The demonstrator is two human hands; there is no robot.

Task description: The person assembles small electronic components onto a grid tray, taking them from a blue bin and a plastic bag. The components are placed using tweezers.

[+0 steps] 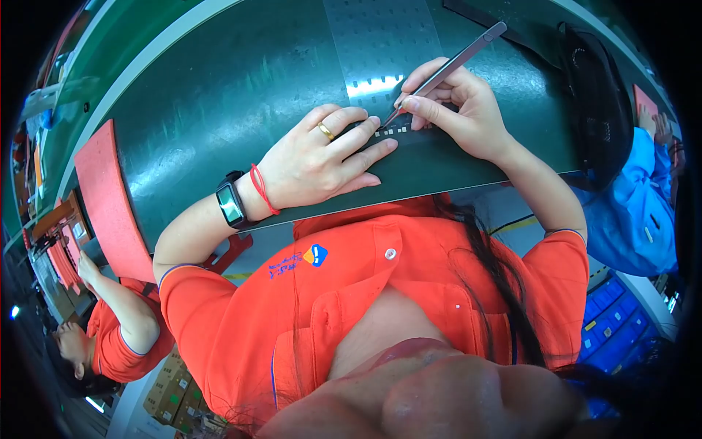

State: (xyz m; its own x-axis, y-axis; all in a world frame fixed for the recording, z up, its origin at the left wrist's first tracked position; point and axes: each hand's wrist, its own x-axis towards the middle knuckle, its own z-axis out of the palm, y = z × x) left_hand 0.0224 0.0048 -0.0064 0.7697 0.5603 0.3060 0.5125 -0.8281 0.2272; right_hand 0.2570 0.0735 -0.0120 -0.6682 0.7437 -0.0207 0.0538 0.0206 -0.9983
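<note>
A pair of metal tweezers (459,60) is gripped in my right hand (457,110), slanting down to the left. Their tips reach a small dark strip (395,132) with a row of tiny pale squares, lying on the green mat. My left hand (322,157) rests palm down beside that strip, fingers stretched and apart. Its index and middle fingertips lie at the strip's left end; whether they press on it I cannot tell. Just beyond the strip, a translucent sheet (380,44) with rows of small dark marks runs toward the far edge.
The green mat (219,95) covers the table. A red pad (110,190) lies at its left end; a black bag-like thing (596,110) stands at the right. A person in red (121,329) works at left, another in blue (629,212) at right. Blue bins (614,322) stand lower right.
</note>
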